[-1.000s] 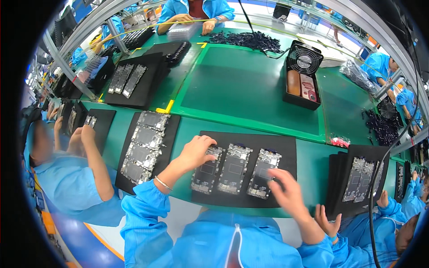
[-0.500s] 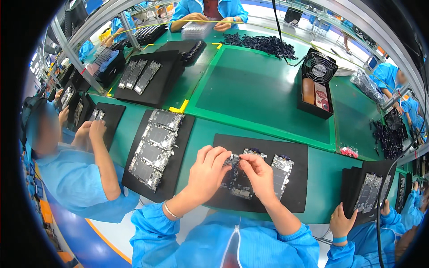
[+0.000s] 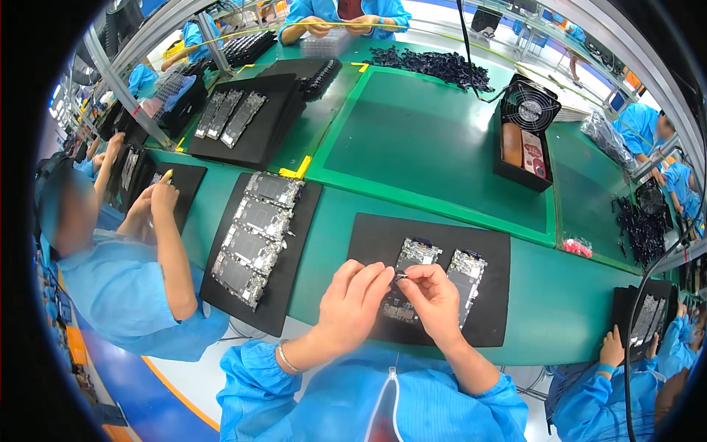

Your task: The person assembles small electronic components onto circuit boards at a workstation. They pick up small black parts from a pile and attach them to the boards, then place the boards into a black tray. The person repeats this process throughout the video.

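A person in a blue work jacket held both bare hands over a rectangular, matte black mat, the landmark here. Above its middle, a small dark piece with a shiny edge sat between the two hands, mostly hidden, so its long axis could not be told. The right hand pinched it between thumb and forefinger; the left hand had its fingers bunched, tips close against the piece's left end, and whether they gripped it was unclear. Both hands were about equally near the piece. Just beyond, partly covered by the fingers, a slim, dark grey and silver circuit board lay flat on the mat, its long axis running away from the person, far end leaning slightly right. A matching second board lay parallel toward the mat's right edge, nearer the right hand. The mat rested on a smooth green worktop. Left of the mat, a second black mat carried a column of four circuit boards; beyond the mat, to the right, stood an open black box with a round black fan. Co-workers in blue sat left of the mat, right of it, and far across from it.
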A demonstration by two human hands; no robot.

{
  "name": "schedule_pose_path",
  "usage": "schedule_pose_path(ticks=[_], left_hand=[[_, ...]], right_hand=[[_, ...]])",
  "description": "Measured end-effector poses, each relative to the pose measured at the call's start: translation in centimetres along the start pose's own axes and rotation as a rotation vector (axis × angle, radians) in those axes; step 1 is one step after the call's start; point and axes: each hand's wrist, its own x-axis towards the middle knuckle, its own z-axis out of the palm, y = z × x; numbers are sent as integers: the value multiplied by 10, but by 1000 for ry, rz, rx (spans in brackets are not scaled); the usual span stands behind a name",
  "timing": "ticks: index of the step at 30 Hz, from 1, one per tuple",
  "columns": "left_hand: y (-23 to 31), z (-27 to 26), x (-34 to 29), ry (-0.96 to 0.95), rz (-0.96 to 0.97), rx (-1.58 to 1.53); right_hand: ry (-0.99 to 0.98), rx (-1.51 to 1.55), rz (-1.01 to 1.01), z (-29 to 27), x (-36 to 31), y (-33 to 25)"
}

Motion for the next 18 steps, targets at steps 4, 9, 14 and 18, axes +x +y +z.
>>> schedule_pose_path(ticks=[4, 9, 14, 18], left_hand=[[1, -1, -2, 4, -18, -36], [2, -3, -4, -5, 3, -35], [-10, 0, 10, -103, -45, -98], [-56, 37, 35, -379, -220, -201]], right_hand=[[-12, 2, -12, -2, -1, 0], [-56, -27, -44, -2, 0, -3], [-62, -261, 6, -6, 18, -5], [48, -266, 55, -29, 34, -2]])
